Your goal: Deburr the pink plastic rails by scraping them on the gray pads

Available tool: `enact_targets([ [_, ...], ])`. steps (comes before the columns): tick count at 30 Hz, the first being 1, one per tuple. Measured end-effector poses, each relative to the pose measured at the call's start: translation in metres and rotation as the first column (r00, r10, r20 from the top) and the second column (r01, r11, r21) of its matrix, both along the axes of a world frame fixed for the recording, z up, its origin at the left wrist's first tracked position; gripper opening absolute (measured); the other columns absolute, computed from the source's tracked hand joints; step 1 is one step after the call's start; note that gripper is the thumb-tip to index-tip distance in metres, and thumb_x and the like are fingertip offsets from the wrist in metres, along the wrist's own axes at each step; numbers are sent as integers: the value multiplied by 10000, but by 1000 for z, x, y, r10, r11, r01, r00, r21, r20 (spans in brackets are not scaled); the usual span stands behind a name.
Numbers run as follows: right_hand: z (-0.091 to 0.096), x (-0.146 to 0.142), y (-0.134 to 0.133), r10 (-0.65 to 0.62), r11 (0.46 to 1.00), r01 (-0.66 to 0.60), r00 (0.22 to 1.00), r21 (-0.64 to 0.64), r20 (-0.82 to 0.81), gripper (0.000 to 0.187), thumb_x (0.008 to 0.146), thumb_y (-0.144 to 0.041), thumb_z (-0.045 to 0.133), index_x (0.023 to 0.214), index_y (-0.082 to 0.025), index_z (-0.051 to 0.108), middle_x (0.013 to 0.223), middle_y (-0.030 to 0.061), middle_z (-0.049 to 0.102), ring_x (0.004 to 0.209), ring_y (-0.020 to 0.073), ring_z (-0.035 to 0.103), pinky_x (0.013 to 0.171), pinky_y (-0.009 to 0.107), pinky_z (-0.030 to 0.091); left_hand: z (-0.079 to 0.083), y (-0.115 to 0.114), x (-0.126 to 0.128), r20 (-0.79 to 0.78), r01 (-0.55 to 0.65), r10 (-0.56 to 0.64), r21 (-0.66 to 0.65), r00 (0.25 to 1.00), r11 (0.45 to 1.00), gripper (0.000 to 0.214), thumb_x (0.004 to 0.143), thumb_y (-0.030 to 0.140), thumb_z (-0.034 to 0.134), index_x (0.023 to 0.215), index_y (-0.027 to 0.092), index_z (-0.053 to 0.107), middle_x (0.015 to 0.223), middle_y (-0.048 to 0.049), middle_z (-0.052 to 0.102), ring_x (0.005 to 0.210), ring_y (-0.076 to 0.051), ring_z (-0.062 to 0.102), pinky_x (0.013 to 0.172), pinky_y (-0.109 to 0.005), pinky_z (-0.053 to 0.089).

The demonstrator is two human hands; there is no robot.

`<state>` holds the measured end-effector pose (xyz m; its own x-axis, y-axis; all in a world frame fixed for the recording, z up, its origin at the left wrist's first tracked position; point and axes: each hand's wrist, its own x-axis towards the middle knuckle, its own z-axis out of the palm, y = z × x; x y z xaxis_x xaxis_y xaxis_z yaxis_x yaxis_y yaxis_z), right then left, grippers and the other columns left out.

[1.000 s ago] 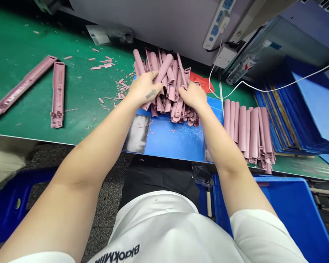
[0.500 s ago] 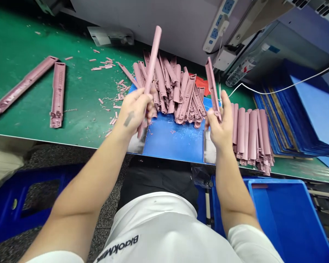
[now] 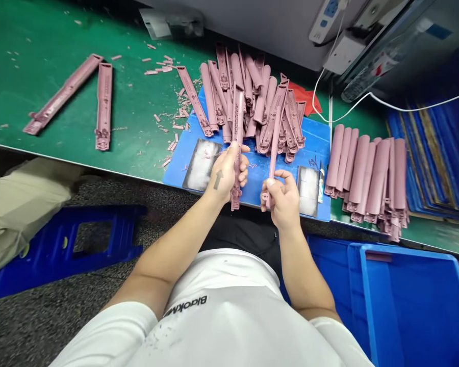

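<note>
My left hand [image 3: 225,176] is closed around a long pink plastic shell piece [image 3: 237,127], held upright over the near edge of a blue mat [image 3: 252,176]. My right hand [image 3: 283,199] grips a second pink shell piece [image 3: 274,135] by its lower end, a little to the right. Both pieces point away from me toward a loose heap of pink pieces [image 3: 252,97] at the back of the mat. The two hands are close together but the pieces do not touch.
A neat row of pink pieces [image 3: 367,173] lies right of the mat. Two more pink pieces [image 3: 103,102] and scattered pink scraps lie on the green table [image 3: 42,92] at left. Stacked blue sheets [image 3: 436,158], a blue bin [image 3: 413,306] and a blue stool [image 3: 76,244] surround me.
Both hands took one pink piece each out of the heap, raised them, then drew them down toward my body at the mat's near edge.
</note>
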<state>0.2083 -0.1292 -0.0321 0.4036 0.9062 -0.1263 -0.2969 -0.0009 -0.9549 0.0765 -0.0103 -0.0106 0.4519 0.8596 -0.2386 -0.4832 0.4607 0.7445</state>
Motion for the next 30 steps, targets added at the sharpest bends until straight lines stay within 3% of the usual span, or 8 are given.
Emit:
enact_targets([
  [3, 1, -9, -3, -84, 996, 82, 993, 19, 88, 652, 968, -618, 918, 1383, -306, 522, 771, -110, 628, 476, 85, 477, 412, 188, 397, 3, -8, -1, 15, -1, 2, -56, 1000, 998, 621, 1118, 822, 675, 1117, 201, 708, 660, 70, 485, 437, -87, 415, 401, -193, 380],
  [6, -4, -20, -5, -89, 991, 61, 966, 120, 245, 660, 1040, -664, 843, 1489, -296, 528, 803, -77, 658, 517, 98, 513, 469, 221, 440, 6, -16, 2, -5, -41, 41, -69, 999, 997, 603, 1107, 795, 721, 1047, 195, 703, 698, 36, 562, 516, -107, 556, 463, -197, 467],
  [9, -17, -30, -5, -64, 985, -7, 912, 173, 405, 668, 1093, -690, 776, 1560, -287, 518, 840, -48, 679, 568, 122, 555, 528, 265, 476, 6, -25, 5, -30, -102, 102, -12, 994, 995, 585, 1107, 756, 752, 986, 185, 710, 880, -57, 743, 831, -195, 806, 680, -251, 656],
  [11, -26, -34, -4, -66, 982, -28, 875, 188, 479, 664, 1119, -691, 736, 1589, -281, 509, 844, -42, 672, 568, 127, 540, 533, 280, 456, 2, -29, 6, -46, -109, 110, 9, 993, 994, 578, 1097, 751, 769, 993, 184, 732, 1007, -104, 814, 1053, -274, 864, 834, -317, 720],
  [18, -42, -36, -1, -103, 979, -15, 828, 205, 551, 655, 1129, -685, 712, 1612, -297, 501, 768, -67, 569, 547, 151, 489, 533, 320, 437, -5, -36, 7, -47, -66, 68, 53, 997, 996, 639, 1097, 813, 709, 1140, 186, 824, 1113, -143, 899, 1242, -359, 877, 1060, -428, 740],
  [23, -43, -40, 0, -92, 967, -52, 841, 249, 533, 641, 1160, -693, 651, 1635, -298, 479, 830, -37, 609, 576, 154, 507, 539, 320, 413, 5, -38, 6, 59, -5, 11, -88, 998, 996, 639, 1088, 801, 753, 1279, 191, 734, 1291, -160, 894, 1347, -356, 854, 1149, -443, 715],
  [26, -41, -41, -3, -100, 968, -46, 832, 248, 545, 657, 1154, -697, 659, 1644, -296, 482, 902, -8, 667, 626, 165, 566, 581, 338, 477, 11, -39, 2, 101, 15, 0, -145, 995, 989, 577, 1109, 722, 786, 1390, 231, 672, 1415, -141, 868, 1408, -349, 827, 1202, -460, 694],
  [30, -35, -39, -8, -148, 969, 11, 827, 247, 543, 639, 1155, -676, 668, 1634, -291, 495, 899, -7, 653, 636, 170, 565, 598, 349, 491, 16, -38, -2, 139, 12, 14, -188, 990, 982, 504, 1199, 656, 675, 1483, 240, 644, 1504, -142, 833, 1494, -363, 773, 1250, -480, 671],
])
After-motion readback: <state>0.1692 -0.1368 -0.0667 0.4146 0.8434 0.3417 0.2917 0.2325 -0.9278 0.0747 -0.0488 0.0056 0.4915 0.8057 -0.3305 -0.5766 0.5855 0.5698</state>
